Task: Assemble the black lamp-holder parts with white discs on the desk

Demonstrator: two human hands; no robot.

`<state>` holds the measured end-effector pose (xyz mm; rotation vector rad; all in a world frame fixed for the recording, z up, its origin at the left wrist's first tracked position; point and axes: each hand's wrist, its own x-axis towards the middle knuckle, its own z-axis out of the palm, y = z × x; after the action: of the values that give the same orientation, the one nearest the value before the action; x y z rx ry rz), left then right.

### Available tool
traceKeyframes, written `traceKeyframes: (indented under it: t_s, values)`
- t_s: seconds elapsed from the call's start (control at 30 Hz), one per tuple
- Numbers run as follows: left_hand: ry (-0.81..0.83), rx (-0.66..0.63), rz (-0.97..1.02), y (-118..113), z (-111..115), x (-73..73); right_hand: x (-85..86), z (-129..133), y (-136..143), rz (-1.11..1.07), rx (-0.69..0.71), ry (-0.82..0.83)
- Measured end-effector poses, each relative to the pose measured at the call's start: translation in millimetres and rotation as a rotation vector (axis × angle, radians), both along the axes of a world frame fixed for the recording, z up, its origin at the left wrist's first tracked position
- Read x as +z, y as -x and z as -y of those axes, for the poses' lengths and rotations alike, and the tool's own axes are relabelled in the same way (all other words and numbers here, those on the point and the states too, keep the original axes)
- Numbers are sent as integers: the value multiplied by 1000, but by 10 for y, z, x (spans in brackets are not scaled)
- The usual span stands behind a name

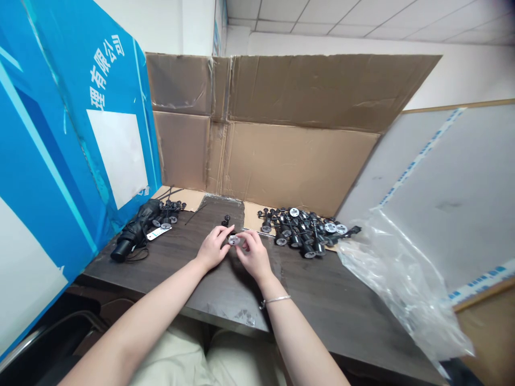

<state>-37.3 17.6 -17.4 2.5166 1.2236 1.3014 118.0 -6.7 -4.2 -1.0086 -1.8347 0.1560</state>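
In the middle of the table, my left hand (212, 250) and my right hand (256, 258) pinch a small black part with a round white end face (234, 241) between their fingertips. That white face is turned towards me. Just beyond my left fingers a small black knobbed end (226, 219) shows; whether it belongs to the held part I cannot tell. To the right of my right hand lies a heap of similar black parts (306, 231), with stems and round white ends. A smaller cluster of them (168, 214) is on the left.
A folded black umbrella (134, 230) with a white tag (159, 233) lies at the left of the dark wooden table (314, 300). Cardboard (301, 161) stands along the back, a blue panel (76, 161) at the left. Clear plastic sheeting (402, 284) hangs over the right edge.
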Motion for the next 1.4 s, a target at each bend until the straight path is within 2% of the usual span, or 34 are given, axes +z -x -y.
traceKeyframes:
  t_s: [0.4, 1.4]
  values:
    - [64, -48, 65, -13, 15, -1, -27, -15, -4, 16, -9, -25]
    - [119, -40, 140, -25, 27, -1, 24, 25, 5, -29, -42, -14]
